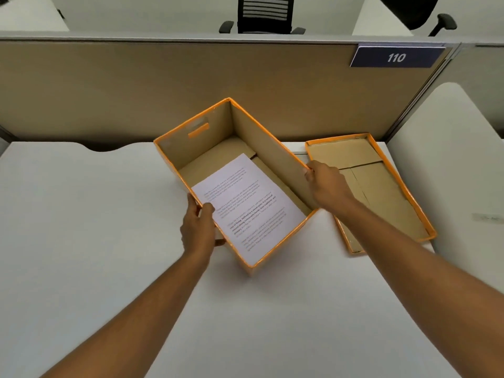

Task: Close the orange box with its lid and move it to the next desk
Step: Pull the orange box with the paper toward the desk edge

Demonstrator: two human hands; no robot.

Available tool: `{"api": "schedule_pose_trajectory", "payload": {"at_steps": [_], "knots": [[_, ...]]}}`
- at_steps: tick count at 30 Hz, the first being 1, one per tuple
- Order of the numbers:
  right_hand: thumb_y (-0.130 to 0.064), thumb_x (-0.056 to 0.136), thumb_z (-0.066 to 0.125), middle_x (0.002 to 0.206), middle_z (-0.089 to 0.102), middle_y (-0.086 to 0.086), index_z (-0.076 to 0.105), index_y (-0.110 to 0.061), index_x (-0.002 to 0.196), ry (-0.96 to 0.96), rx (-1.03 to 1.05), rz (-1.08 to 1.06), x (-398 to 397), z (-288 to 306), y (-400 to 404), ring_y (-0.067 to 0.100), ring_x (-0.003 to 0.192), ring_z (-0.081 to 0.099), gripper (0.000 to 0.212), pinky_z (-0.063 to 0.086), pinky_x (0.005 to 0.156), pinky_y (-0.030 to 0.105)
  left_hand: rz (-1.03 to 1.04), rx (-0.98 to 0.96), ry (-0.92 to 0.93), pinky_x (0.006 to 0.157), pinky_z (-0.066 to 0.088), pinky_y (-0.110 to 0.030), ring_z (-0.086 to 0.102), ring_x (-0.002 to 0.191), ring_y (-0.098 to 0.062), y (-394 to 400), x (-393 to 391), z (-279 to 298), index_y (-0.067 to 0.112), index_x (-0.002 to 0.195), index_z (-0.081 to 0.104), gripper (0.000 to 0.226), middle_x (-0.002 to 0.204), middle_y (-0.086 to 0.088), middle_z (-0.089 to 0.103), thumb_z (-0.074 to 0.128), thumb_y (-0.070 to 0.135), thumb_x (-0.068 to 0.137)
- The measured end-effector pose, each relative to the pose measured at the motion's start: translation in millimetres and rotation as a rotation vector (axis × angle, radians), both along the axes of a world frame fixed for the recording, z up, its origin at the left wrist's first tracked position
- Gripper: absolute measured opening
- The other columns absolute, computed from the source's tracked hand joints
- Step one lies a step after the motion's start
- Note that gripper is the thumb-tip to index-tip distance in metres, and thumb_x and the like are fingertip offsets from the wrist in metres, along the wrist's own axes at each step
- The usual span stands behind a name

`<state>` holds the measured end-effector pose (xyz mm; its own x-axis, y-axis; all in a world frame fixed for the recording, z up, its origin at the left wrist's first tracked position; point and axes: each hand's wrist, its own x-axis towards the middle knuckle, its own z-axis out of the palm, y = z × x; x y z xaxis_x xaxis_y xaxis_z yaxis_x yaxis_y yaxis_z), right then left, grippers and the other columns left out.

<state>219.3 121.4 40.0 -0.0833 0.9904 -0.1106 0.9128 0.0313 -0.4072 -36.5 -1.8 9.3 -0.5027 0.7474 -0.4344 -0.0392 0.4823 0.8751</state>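
An open orange box (268, 148) with brown cardboard inside stands at an angle in the middle of the white desk (81, 214). A printed sheet of paper (248, 205) lies on its floor. My left hand (197, 227) grips the box's left long wall near the front, thumb inside. My right hand (326, 184) grips the rim of the right long wall. The orange lid (381, 186) lies upside down on the desk to the right of the box, partly behind my right hand.
A tan partition (136, 91) runs along the back of the desk, with a blue sign reading 110 (395, 57). Another white desk (458, 159) adjoins on the right. Black office chairs (263, 15) stand beyond the partition.
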Motion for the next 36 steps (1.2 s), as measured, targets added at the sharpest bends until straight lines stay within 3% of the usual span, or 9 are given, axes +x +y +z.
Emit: {"api": "schedule_pose_trajectory", "payload": {"at_steps": [7,10,16,19,23,25,29,33,36], "knots": [[-0.021,0.107,0.046,0.098,0.073,0.011,0.065,-0.015,0.117,0.238,-0.106,-0.031,-52,5,-164,0.035,0.088,0.067,0.023,0.053,0.074,0.041,-0.195,-0.041,0.204,0.044,0.059,-0.028,0.072,0.100,-0.021,-46,-117,19,0.059,0.135,0.060,0.046,0.115,0.014,0.073,0.046,0.040,0.095],[-0.024,0.106,0.048,0.100,0.074,0.003,0.066,-0.018,0.116,0.303,-0.145,-0.102,-89,-3,-226,0.026,0.089,0.069,0.022,0.054,0.075,0.041,-0.290,-0.071,0.253,0.054,0.061,-0.034,0.071,0.098,-0.023,-73,-156,20,0.061,0.122,0.062,0.038,0.114,0.010,0.073,0.045,0.034,0.103],[-0.028,0.107,0.046,0.097,0.072,-0.007,0.065,-0.023,0.115,0.306,-0.186,-0.165,-126,-19,-298,0.005,0.081,0.065,0.021,0.049,0.065,0.021,-0.415,-0.087,0.272,0.071,0.061,-0.043,0.067,0.107,-0.028,-116,-196,-2,0.038,0.143,0.058,0.041,0.133,-0.002,0.068,0.043,0.028,0.106],[-0.034,0.106,0.048,0.110,0.073,0.000,0.062,-0.022,0.119,0.241,-0.227,-0.179,-132,-20,-300,0.014,0.083,0.065,0.023,0.055,0.077,0.035,-0.459,-0.107,0.256,0.089,0.060,-0.056,0.064,0.120,-0.034,-123,-200,-8,0.040,0.155,0.045,0.048,0.139,-0.002,0.064,0.043,0.030,0.108],[-0.058,0.103,0.040,0.127,0.069,0.003,0.059,-0.021,0.132,0.248,-0.183,-0.261,-141,-10,-261,0.025,0.109,0.067,0.051,0.050,0.090,0.038,-0.451,-0.126,0.276,0.110,0.044,-0.061,0.042,0.149,-0.041,-116,-204,-14,0.037,0.162,0.032,0.061,0.169,-0.007,0.039,0.045,0.056,0.105],[-0.063,0.103,0.031,0.138,0.064,0.008,0.055,-0.017,0.139,0.326,-0.191,-0.336,-152,-7,-227,0.029,0.122,0.061,0.063,0.045,0.094,0.038,-0.409,-0.093,0.298,0.121,0.032,-0.058,0.034,0.156,-0.036,-102,-203,-12,0.034,0.163,0.030,0.068,0.171,-0.006,0.034,0.040,0.064,0.103],[-0.069,0.102,0.017,0.160,0.043,0.011,0.037,-0.018,0.157,0.650,-0.463,-0.568,-180,-8,-180,0.037,0.146,0.041,0.078,0.035,0.118,0.056,-0.397,-0.071,0.015,0.124,0.026,-0.055,0.027,0.159,-0.032,-79,-192,-7,0.036,0.165,0.021,0.070,0.174,-0.002,0.026,0.027,0.069,0.104],[-0.062,0.105,0.016,0.146,0.056,0.016,0.049,-0.011,0.148,0.618,-0.426,-0.583,-206,-21,-187,0.034,0.130,0.055,0.075,0.042,0.115,0.051,-0.374,-0.057,0.018,0.119,0.031,-0.046,0.033,0.156,-0.032,-82,-198,-16,0.033,0.165,0.024,0.064,0.171,-0.005,0.034,0.023,0.062,0.108],[-0.059,0.106,0.018,0.117,0.066,0.019,0.063,-0.014,0.115,0.595,-0.351,-0.555,-220,-30,-202,0.027,0.097,0.064,0.064,0.051,0.101,0.046,-0.345,-0.033,0.031,0.100,0.034,-0.035,0.042,0.150,-0.032,-94,-215,-23,0.029,0.161,0.036,0.062,0.165,-0.008,0.045,0.026,0.060,0.108]]}}
